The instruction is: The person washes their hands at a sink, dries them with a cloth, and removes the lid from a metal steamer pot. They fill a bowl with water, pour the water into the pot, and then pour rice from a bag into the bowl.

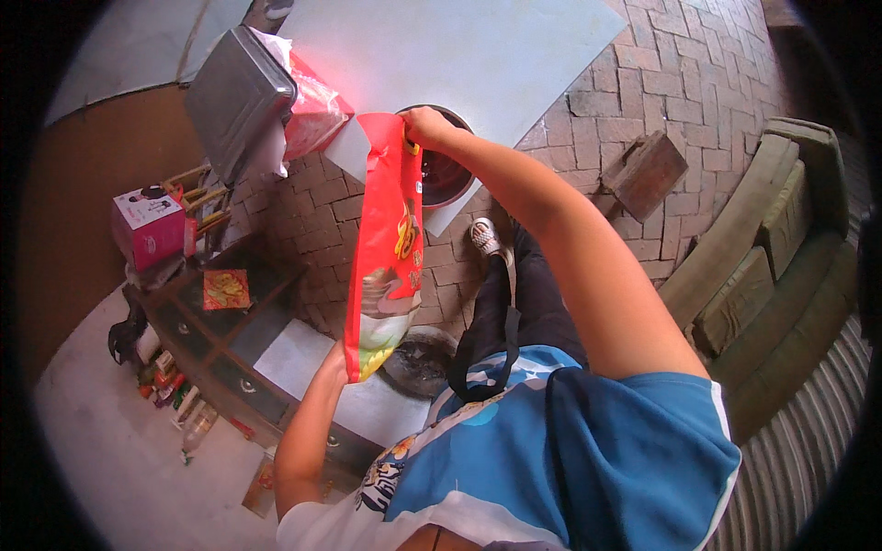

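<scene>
A long red printed plastic bag hangs stretched between my two hands in front of me. My right hand grips its far end, above a dark round basin on the floor side. At the near end, my left hand holds the bag's lower edge; its fingers are hidden behind the plastic. Part of the basin is covered by the bag and my right forearm. Below the bag's near end sits a round pan with dark contents I cannot make out.
On the left stand a dark wooden cabinet with a red packet on it, a pink box and a grey metal lid. A small wooden stool and a green sofa are on the right. Brick paving covers the floor.
</scene>
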### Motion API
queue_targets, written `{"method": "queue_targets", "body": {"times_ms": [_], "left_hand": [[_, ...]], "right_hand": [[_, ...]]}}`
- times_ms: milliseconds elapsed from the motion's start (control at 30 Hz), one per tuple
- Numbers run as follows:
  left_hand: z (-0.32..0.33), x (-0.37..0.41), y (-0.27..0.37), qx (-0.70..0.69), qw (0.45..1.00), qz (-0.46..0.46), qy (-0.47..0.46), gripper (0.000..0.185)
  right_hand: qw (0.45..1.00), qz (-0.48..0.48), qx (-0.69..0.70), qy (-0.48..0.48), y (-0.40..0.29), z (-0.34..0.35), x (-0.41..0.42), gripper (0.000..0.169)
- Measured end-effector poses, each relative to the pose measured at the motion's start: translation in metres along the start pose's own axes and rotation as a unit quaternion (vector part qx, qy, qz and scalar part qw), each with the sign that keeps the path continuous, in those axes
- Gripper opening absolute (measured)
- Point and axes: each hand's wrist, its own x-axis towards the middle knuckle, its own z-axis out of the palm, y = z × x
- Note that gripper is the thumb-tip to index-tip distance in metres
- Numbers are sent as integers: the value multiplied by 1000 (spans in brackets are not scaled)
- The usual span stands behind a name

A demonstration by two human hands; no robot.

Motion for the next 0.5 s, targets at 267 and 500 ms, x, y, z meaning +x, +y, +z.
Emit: {"method": "queue_targets", "body": {"times_ms": [267, 500], "left_hand": [[11, -8, 10, 12, 1000, 8, -21, 40], [21, -13, 14, -13, 999, 6, -29, 39]], "right_hand": [[999, -22, 15, 36, 18, 4, 5, 25], [1000, 7, 15, 7, 14, -5, -1, 31]]}}
